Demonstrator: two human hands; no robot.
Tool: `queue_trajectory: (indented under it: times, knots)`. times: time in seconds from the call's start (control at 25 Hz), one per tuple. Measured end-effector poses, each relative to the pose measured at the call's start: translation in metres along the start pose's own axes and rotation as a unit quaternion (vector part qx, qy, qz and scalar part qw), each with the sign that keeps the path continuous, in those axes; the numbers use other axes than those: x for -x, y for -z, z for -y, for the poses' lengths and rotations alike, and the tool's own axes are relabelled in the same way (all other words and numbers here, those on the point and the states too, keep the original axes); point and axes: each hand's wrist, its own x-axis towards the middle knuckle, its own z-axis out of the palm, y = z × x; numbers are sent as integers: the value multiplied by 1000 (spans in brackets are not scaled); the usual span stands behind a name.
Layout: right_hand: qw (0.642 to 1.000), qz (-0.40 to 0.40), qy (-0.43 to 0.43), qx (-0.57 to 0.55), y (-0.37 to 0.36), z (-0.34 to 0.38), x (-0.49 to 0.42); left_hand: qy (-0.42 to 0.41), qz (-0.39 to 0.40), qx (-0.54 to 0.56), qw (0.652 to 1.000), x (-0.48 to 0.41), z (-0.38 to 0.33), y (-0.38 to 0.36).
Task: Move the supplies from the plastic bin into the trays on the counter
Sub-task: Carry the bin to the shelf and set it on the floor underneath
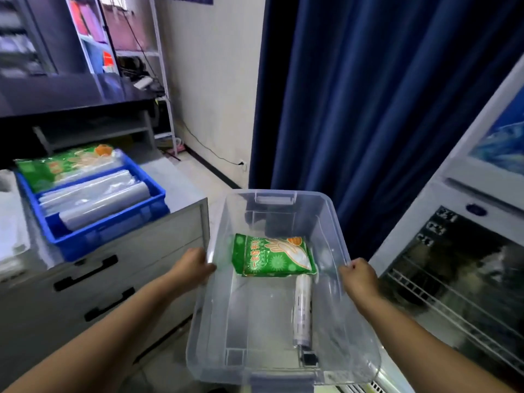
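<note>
Supplies (93,194) fill the blue tray (113,236). Your left hand (192,266) and right hand (358,279) grip the plastic bin (215,321), with 1 green pack (272,255) and 1 roll (302,310) left inside.

You've got the clear plastic bin (275,198) held by its long rims, left hand (190,267) and right hand (359,279). Inside it, a green glove packet (273,256) lies flat, with a white roll (302,310) just beside its near edge. On the table (175,188), the blue tray (113,232) holds a green packet (54,170) and clear bags (93,194).
</note>
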Motion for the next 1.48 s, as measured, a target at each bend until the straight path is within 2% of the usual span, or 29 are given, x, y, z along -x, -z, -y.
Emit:
queue_trajectory:
  times: [0.12,0.36,0.56,0.76,1.04,1.24,1.48]
  knots:
    - [1000,-21,8,-3,-13,33,-61,-14,15,55,998,-72,-21,11]
    - [999,-28,11,-24,-53,121,-181,-30,16,61,998,-221,-53,69]
    - [999,-26,29,-10,-94,179,-285,-10,-1,94,995,-332,-67,97]
    - [997,40,66,-28,-156,237,-413,37,-55,113,991,-434,-73,102]
    - [979,132,153,-20,-239,338,-563,158,-151,168,961,-535,-93,125]
    - [957,207,203,0,-317,415,-628,224,-213,211,927,-590,-80,157]
    - [944,239,228,6,-430,504,-689,230,-272,269,895,-699,-23,223]
